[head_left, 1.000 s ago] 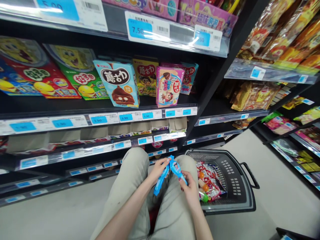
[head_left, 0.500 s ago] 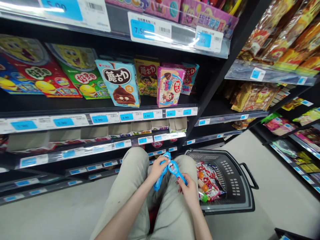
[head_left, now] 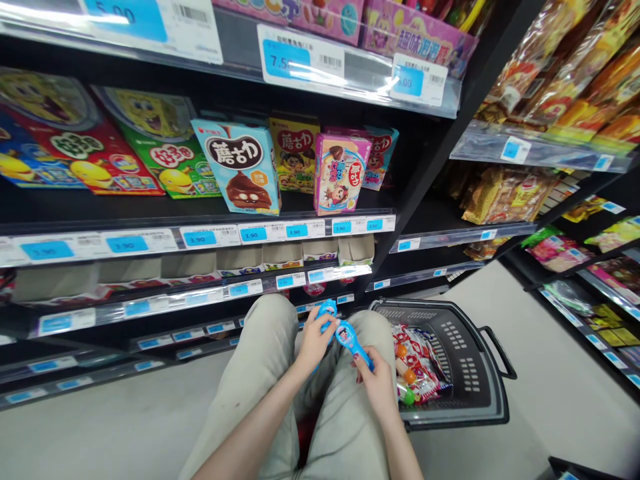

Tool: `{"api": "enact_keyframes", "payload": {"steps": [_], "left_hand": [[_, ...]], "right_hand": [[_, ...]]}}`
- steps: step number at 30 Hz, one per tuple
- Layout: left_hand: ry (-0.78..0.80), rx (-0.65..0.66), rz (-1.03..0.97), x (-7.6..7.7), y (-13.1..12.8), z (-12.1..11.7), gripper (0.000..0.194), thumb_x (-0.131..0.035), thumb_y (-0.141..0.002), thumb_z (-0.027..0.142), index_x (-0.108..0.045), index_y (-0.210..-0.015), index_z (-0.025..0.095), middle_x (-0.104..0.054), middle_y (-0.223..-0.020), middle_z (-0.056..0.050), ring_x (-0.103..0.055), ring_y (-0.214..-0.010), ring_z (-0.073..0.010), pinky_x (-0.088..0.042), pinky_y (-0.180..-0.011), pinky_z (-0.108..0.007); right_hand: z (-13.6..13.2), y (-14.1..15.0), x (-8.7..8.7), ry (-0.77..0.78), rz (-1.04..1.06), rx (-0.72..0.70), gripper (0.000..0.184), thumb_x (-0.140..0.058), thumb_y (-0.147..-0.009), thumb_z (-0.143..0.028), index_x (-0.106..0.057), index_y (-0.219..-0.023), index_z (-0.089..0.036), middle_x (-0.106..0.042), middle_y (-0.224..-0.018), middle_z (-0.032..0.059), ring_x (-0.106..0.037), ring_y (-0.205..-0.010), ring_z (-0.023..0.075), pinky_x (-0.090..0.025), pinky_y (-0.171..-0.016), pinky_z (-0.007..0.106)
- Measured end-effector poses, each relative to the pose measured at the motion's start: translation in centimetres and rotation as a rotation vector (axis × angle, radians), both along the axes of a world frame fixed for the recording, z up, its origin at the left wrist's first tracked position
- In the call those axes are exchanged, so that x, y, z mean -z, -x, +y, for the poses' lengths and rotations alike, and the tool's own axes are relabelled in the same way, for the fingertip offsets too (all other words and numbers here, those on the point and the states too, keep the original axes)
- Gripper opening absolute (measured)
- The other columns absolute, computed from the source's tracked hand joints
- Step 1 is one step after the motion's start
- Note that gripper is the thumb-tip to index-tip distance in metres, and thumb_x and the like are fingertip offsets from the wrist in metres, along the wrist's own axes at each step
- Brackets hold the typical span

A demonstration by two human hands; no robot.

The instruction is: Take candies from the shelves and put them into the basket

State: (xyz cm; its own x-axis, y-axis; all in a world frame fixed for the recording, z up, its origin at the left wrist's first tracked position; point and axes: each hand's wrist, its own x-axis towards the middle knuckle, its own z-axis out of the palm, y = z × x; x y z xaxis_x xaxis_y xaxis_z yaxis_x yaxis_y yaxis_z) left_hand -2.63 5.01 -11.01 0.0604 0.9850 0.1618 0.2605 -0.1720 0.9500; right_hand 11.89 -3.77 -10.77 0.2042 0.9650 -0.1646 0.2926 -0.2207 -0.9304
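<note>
Two blue toy watches, as they appear, are in my hands above my knees. My left hand point(head_left: 314, 341) is closed around one blue toy watch point(head_left: 328, 307); its top sticks out past my fingers, and most of the rest is hidden. Pinched by its strap end in my right hand point(head_left: 375, 375) is the other blue toy watch point(head_left: 353, 341), with a cartoon figure on its round face. That face points up and left and touches or nearly touches my left fingertips. I cannot tell whether the two blue pieces are joined.
A dark grey shopping basket point(head_left: 480, 400) with packaged sweets point(head_left: 417, 363) stands right of my knees. Ahead, shelves hold a light-blue snack box point(head_left: 240, 167), a pink snack box point(head_left: 341, 175) and several others. Bagged snacks point(head_left: 510, 193) fill the shelves at right.
The left toy watch has turned and drawn back into my left hand, so less of its lower end shows. The right one has shifted slightly left with its face towards my left fingers.
</note>
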Motion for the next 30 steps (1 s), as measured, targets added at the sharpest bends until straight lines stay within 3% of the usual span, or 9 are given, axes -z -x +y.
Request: {"api": "enact_keyframes", "payload": {"steps": [4, 6, 12, 15, 17, 21, 25, 27, 30], "left_hand": [[0.024, -0.005, -0.041, 0.1, 0.0, 0.2, 0.017, -0.056, -0.077, 0.030, -0.063, -0.065, 0.020, -0.053, -0.091, -0.004, -0.052, -0.090, -0.0200, -0.037, -0.084, -0.029], [0.144, 0.037, -0.151, 0.2, 0.0, 0.4, 0.018, -0.059, -0.073, 0.032, -0.061, -0.061, 0.019, -0.053, -0.086, -0.003, -0.051, -0.087, -0.0192, -0.037, -0.082, -0.028], [0.495, 0.111, -0.401, 0.8, -0.5, 0.3, 0.030, -0.063, -0.067, 0.045, -0.053, -0.061, 0.017, -0.044, -0.054, 0.005, -0.042, -0.048, -0.0096, -0.033, -0.048, -0.021], [0.597, 0.129, -0.457, 0.8, -0.7, 0.1, 0.037, -0.062, -0.066, 0.052, -0.050, -0.066, 0.017, -0.038, -0.045, 0.007, -0.038, -0.038, -0.0080, -0.029, -0.040, -0.020], [0.647, 0.133, -0.486, 0.7, -0.7, 0.2, 0.041, -0.061, -0.066, 0.057, -0.051, -0.070, 0.017, -0.039, -0.045, 0.008, -0.043, -0.039, -0.0096, -0.031, -0.038, -0.020], [0.720, 0.083, -0.590, 0.3, -0.1, 0.5, 0.044, -0.063, -0.064, 0.058, -0.053, -0.076, 0.017, -0.042, -0.052, 0.007, -0.048, -0.044, -0.0095, -0.035, -0.036, -0.019], [0.775, 0.065, -0.723, 0.1, 0.2, 0.5, 0.039, -0.069, -0.063, 0.050, -0.055, -0.078, 0.017, -0.048, -0.059, 0.005, -0.049, -0.045, -0.0076, -0.035, -0.036, -0.017], [0.799, 0.114, -0.772, 0.1, 0.1, 0.4, 0.032, -0.072, -0.063, 0.038, -0.056, -0.080, 0.016, -0.049, -0.063, 0.005, -0.050, -0.048, -0.0074, -0.036, -0.037, -0.016], [0.841, 0.216, -0.859, 0.2, 0.0, 0.3, 0.033, -0.071, -0.059, 0.016, -0.057, -0.089, 0.017, -0.054, -0.069, 0.003, -0.053, -0.055, -0.0081, -0.040, -0.042, -0.017]], "right_hand": [[-0.1, -0.1, -0.1, -0.005, 0.034, -0.002, 0.026, -0.052, -0.081, -0.044, -0.055, -0.076, -0.018, -0.055, -0.055, -0.0021, -0.047, -0.045, 0.0138, -0.036, -0.047, 0.024], [-0.1, -0.2, -0.2, -0.013, 0.130, -0.014, 0.027, -0.054, -0.080, -0.044, -0.055, -0.078, -0.018, -0.059, -0.061, -0.0005, -0.046, -0.045, 0.0129, -0.036, -0.045, 0.024], [0.0, -0.1, -0.4, 0.004, 0.405, 0.019, 0.030, -0.062, -0.073, -0.045, -0.059, -0.079, -0.016, -0.060, -0.063, 0.0007, -0.042, -0.040, 0.0100, -0.032, -0.040, 0.023], [0.0, -0.4, 0.2, 0.015, 0.478, 0.084, 0.030, -0.064, -0.070, -0.044, -0.060, -0.078, -0.016, -0.060, -0.063, 0.0014, -0.043, -0.038, 0.0104, -0.028, -0.037, 0.023], [0.0, -1.6, 0.9, -0.002, 0.506, 0.208, 0.032, -0.063, -0.069, -0.046, -0.059, -0.081, -0.018, -0.061, -0.066, 0.0016, -0.046, -0.042, 0.0115, -0.031, -0.039, 0.023], [-0.7, -7.2, 3.6, -0.014, 0.483, 0.561, 0.037, -0.058, -0.066, -0.052, -0.053, -0.084, -0.021, -0.063, -0.074, 0.0011, -0.056, -0.058, 0.0144, -0.043, -0.050, 0.026], [-3.2, -13.3, 7.9, 0.175, 0.315, 0.814, 0.031, -0.057, -0.069, -0.049, -0.051, -0.075, -0.020, -0.058, -0.062, -0.0026, -0.055, -0.053, 0.0137, -0.044, -0.050, 0.026], [-4.7, -14.9, 10.2, 0.327, 0.193, 0.845, 0.025, -0.056, -0.079, -0.042, -0.052, -0.074, -0.017, -0.055, -0.059, -0.0036, -0.054, -0.050, 0.0121, -0.045, -0.052, 0.027], [-6.3, -15.4, 13.0, 0.492, -0.019, 0.758, 0.022, -0.054, -0.087, -0.032, -0.056, -0.075, -0.013, -0.058, -0.065, -0.0026, -0.057, -0.058, 0.0111, -0.049, -0.060, 0.028]]}}
